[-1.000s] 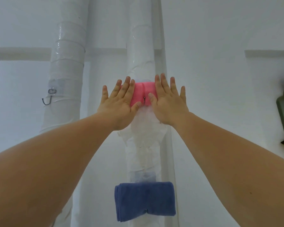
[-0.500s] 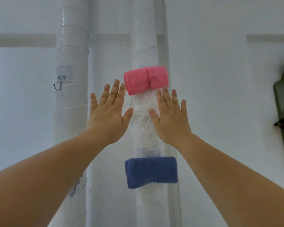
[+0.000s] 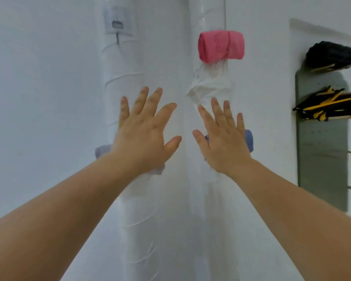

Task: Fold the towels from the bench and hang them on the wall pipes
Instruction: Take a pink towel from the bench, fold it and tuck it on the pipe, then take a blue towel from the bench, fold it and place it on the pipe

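The folded pink towel [image 3: 221, 46] hangs high on the right wall pipe [image 3: 207, 15], and a small metal hook showing at its front is probably what keeps the bundle from sliding. The left hand [image 3: 144, 134] and right hand [image 3: 224, 140] hover below it, fingers straight and spread, holding nothing (the right one partly hides a blue towel [image 3: 249, 141] lower down), so this hanging looks finished.

pink towel [image 3: 221, 46]: folded, hung high on right pipe [image 3: 211, 82] | blue towel [image 3: 249, 142]: lower, mostly hidden
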Motion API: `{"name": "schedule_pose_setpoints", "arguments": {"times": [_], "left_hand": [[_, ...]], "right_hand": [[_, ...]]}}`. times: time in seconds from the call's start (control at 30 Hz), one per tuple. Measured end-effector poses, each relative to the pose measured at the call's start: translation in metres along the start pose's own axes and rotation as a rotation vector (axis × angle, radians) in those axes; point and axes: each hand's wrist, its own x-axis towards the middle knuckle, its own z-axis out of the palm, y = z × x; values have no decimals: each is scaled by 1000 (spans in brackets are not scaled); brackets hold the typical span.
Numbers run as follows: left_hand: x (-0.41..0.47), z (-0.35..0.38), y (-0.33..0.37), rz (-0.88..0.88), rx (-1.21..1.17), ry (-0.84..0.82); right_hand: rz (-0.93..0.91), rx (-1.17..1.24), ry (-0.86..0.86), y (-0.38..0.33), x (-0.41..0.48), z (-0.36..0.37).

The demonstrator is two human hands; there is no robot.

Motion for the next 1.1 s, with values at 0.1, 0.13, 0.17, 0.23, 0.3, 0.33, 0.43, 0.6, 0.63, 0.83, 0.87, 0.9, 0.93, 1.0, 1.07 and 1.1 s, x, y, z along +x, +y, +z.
{"name": "schedule_pose_setpoints", "arguments": {"times": [0.1,0.13,0.17,0.23,0.3,0.33,0.43,0.6,0.63,0.83,0.87,0.9,0.93,1.0,1.07,1.1], "left_hand": [[-51,-13,-37,115,-164,-31],[-68,-14,-48,155,-210,-44],[-84,-12,-59,190,-245,-54],[-116,-8,-78,230,-311,-57],[-148,-1,-91,240,-405,-49],[-165,3,-94,243,-455,-53],[-217,15,-86,285,-585,-78],[-308,35,-41,321,-739,-319],[-328,38,-30,332,-744,-398],[-434,43,29,409,-764,-848],[-451,42,37,416,-759,-891],[-468,40,45,424,-764,-931],[-485,36,54,434,-766,-979],[-519,28,75,477,-760,-1101],[-553,18,101,526,-763,-1194],[-569,11,115,555,-766,-1223]], "right_hand": [[97,-56,-35,-59,-55,-7],[141,-75,-67,-78,-72,-9],[185,-91,-104,-95,-88,-12],[248,-127,-176,-126,-118,-19],[268,-164,-233,-153,-148,-29],[276,-178,-260,-166,-164,-36],[309,-233,-346,-192,-215,-52],[458,-279,-492,-207,-325,-76],[497,-299,-538,-207,-351,-81],[731,-299,-828,-210,-497,-109],[761,-308,-867,-211,-519,-113],[794,-312,-915,-213,-540,-118],[835,-308,-967,-215,-563,-125],[917,-306,-1058,-218,-608,-142],[993,-315,-1138,-219,-651,-168],[1036,-309,-1168,-218,-672,-183]]}}
